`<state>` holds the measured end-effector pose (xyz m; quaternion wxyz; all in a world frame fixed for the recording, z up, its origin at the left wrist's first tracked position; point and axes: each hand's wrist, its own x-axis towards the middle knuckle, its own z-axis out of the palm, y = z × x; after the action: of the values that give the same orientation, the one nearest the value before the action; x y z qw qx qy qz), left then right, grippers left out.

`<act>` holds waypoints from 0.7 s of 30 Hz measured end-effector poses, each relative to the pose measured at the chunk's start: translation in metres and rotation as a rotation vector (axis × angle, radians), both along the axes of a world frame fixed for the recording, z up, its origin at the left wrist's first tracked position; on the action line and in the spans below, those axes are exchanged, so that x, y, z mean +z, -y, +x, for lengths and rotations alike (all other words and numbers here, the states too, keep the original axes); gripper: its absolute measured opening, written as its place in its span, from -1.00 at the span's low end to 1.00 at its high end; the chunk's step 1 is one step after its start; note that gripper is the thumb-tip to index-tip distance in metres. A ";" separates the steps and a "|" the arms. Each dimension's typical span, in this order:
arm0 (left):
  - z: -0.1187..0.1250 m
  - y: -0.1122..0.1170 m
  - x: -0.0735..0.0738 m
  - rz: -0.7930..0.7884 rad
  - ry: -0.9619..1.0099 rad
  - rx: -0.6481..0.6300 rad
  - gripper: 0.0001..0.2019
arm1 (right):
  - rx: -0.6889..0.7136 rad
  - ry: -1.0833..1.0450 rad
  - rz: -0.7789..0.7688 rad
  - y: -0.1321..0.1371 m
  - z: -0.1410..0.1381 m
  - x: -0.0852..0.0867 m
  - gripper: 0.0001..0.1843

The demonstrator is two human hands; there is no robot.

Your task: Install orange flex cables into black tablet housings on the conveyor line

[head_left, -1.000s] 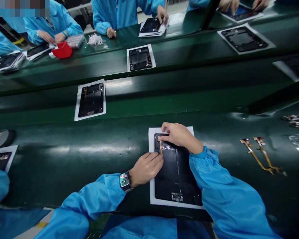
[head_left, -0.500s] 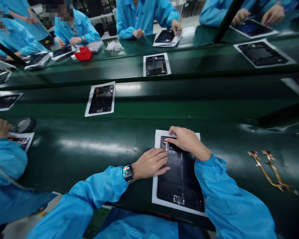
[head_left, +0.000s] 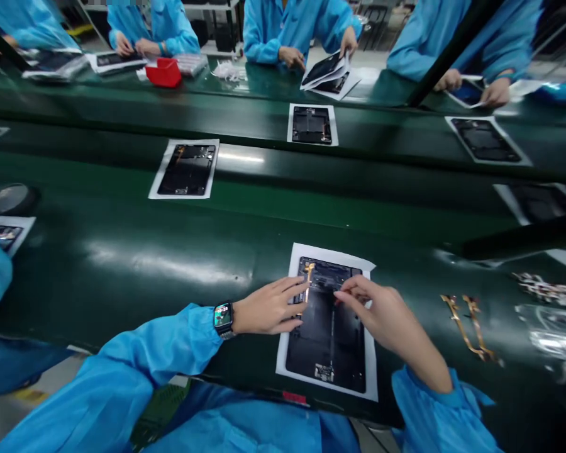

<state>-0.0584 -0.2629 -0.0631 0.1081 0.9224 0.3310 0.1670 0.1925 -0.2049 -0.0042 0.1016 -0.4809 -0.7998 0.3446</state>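
A black tablet housing lies on a sheet of white paper in front of me. An orange flex cable runs along its upper left side. My left hand, with a watch on the wrist, rests across the housing's left edge, fingers stretched out flat by that cable. Above the housing's right half, my right hand has its thumb and forefinger together in a pinch. Whatever sits between those fingertips, if anything, is too small to make out.
Two loose flex cables lie to the right, near a heap of small parts and clear plastic. Ahead, housings on paper lie along the green line. Co-workers in blue sit opposite, near a red bin. A dark post juts in at right.
My right hand has drawn back from the housing's top edge toward its right middle, fingertips pinched. My left hand stays at the left edge. The view has shifted; a co-worker opposite has lifted a sheet.
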 end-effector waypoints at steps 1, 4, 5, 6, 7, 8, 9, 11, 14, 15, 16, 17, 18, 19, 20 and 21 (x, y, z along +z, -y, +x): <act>-0.001 0.000 -0.001 -0.010 0.014 -0.006 -0.67 | -0.015 -0.008 0.008 0.008 0.002 -0.003 -0.81; -0.003 0.000 -0.003 -0.032 0.045 -0.026 -0.67 | -0.075 -0.073 0.009 0.028 0.004 -0.012 -0.82; -0.003 0.000 -0.004 -0.038 0.051 -0.030 -0.68 | -0.097 -0.095 0.007 0.034 0.004 -0.014 -0.82; -0.003 0.000 -0.004 -0.045 0.056 -0.032 -0.68 | -0.118 -0.113 0.005 0.039 0.004 -0.017 -0.82; -0.003 0.000 -0.004 -0.050 0.059 -0.034 -0.67 | -0.139 -0.125 0.007 0.044 0.003 -0.018 -0.83; -0.003 0.000 -0.004 -0.056 0.061 -0.035 -0.67 | -0.155 -0.130 0.009 0.047 0.003 -0.020 -0.83; -0.003 0.000 -0.004 -0.061 0.062 -0.038 -0.66 | -0.169 -0.130 0.013 0.050 0.002 -0.021 -0.83; -0.003 0.000 -0.005 -0.073 0.066 -0.044 -0.65 | -0.186 -0.119 0.025 0.055 0.000 -0.023 -0.83; -0.004 -0.001 -0.008 -0.108 0.103 -0.034 -0.57 | -0.186 -0.103 0.049 0.058 -0.004 -0.026 -0.84; -0.005 -0.002 -0.010 -0.126 0.125 -0.021 -0.53 | -0.179 -0.097 0.060 0.058 -0.005 -0.026 -0.85; -0.005 -0.002 -0.011 -0.143 0.148 -0.008 -0.50 | -0.167 -0.091 0.076 0.059 -0.007 -0.027 -0.85; -0.005 -0.003 -0.012 -0.158 0.170 0.004 -0.48 | -0.151 -0.083 0.098 0.059 -0.009 -0.028 -0.85; -0.005 -0.003 -0.014 -0.168 0.188 0.012 -0.47 | -0.130 -0.073 0.124 0.059 -0.011 -0.029 -0.85; -0.005 -0.004 -0.015 -0.172 0.201 0.016 -0.47 | -0.107 -0.059 0.150 0.058 -0.014 -0.030 -0.86; -0.005 -0.004 -0.016 -0.171 0.208 0.016 -0.49 | -0.082 -0.044 0.175 0.058 -0.016 -0.031 -0.86; -0.005 -0.004 -0.016 -0.167 0.210 0.017 -0.50 | -0.057 -0.028 0.194 0.058 -0.019 -0.032 -0.86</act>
<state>-0.0635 -0.2592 -0.0795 0.2171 0.8849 0.3382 0.2354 0.1732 -0.2625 -0.0357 0.1689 -0.4866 -0.8138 0.2692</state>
